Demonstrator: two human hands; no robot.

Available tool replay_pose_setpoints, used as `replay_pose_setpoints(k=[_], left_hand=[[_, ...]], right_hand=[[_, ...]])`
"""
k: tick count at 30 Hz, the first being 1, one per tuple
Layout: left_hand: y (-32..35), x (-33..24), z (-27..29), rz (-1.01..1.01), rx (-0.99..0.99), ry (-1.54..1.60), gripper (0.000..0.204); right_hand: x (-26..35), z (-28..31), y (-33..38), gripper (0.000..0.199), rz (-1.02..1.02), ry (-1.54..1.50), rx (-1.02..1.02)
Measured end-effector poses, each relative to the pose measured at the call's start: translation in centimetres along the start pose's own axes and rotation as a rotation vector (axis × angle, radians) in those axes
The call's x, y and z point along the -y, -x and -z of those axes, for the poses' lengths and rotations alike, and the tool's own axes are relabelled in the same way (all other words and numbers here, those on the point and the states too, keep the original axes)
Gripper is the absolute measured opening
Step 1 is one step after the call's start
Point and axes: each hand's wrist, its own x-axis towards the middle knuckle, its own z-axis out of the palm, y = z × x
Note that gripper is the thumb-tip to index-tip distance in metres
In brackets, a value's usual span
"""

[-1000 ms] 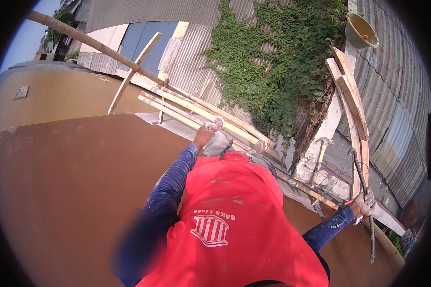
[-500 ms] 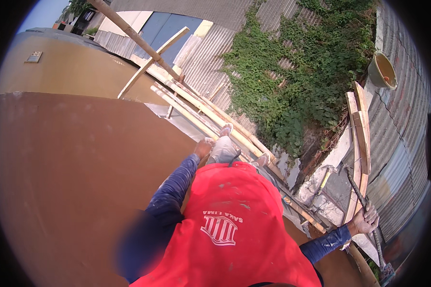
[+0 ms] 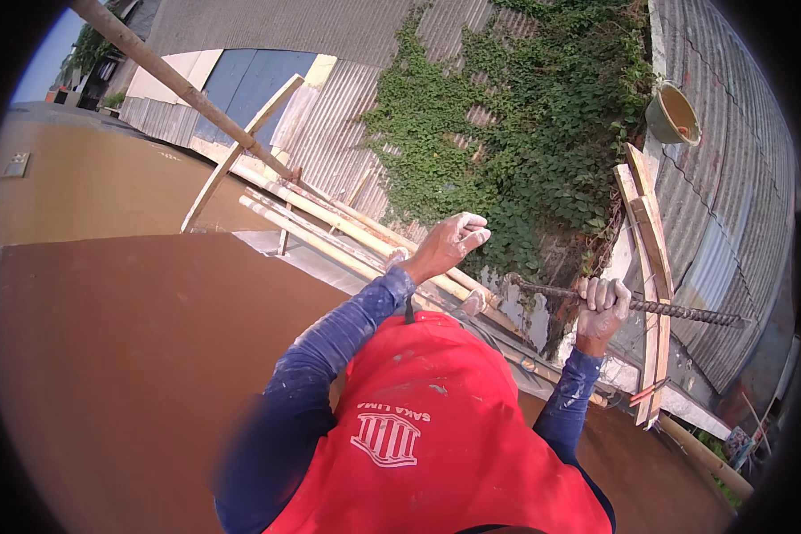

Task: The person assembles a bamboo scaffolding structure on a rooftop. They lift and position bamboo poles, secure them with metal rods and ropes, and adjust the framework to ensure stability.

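My right hand (image 3: 603,307) is wrapped round a dark ribbed steel bar (image 3: 685,311) with a bent end. The bar lies nearly level across the view, its bent end toward my left hand and its straight end over the planks at the right. My left hand (image 3: 447,245), dusted with pale powder, is raised in front of me above the bamboo poles (image 3: 334,238). Its fingers are curled together and I see nothing in them. It is a short way from the bar's bent end and not touching it. My red shirt hides part of the poles underfoot.
My feet (image 3: 473,303) stand on the bamboo poles along a brown wall (image 3: 151,338). A slanting bamboo pole (image 3: 178,80) crosses a wooden strip at the upper left. Wooden planks (image 3: 645,231), a bucket (image 3: 673,116), corrugated roofing (image 3: 721,169) and green vines (image 3: 525,133) lie beyond.
My right hand has brought the steel bar up and inward, turning it from steep to nearly level. My left hand has risen from beside my leg toward the bar. The view has shifted.
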Motion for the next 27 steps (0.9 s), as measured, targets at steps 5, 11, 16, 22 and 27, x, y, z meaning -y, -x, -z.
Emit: replay_pose_setpoints(k=[5,11,16,22,27], left_hand=[[-2.4,-8.3,-7.1,-0.379,0.268,-0.032,0.053],[-2.8,-8.4,-12.3,-0.138,0.245,-0.036,0.041],[-0.9,-3.2,-7.9,-0.108,-0.107,0.246,0.041],[0.6,2.5,-3.7,-0.121,-0.699,0.527,0.04],[8.1,4.3,3.0,-0.077,-1.292,0.555,0.046]], right_hand=[[-9.9,-2.2,2.2,0.012,0.033,0.562,0.126],[-10.0,0.5,3.0,0.037,0.192,0.983,0.384],[3.9,3.9,0.6,0.027,0.234,1.406,0.373],[17.8,43.9,1.1,0.042,0.371,2.229,-0.58],[19.0,61.4,4.7,0.057,-0.563,2.603,-0.865]])
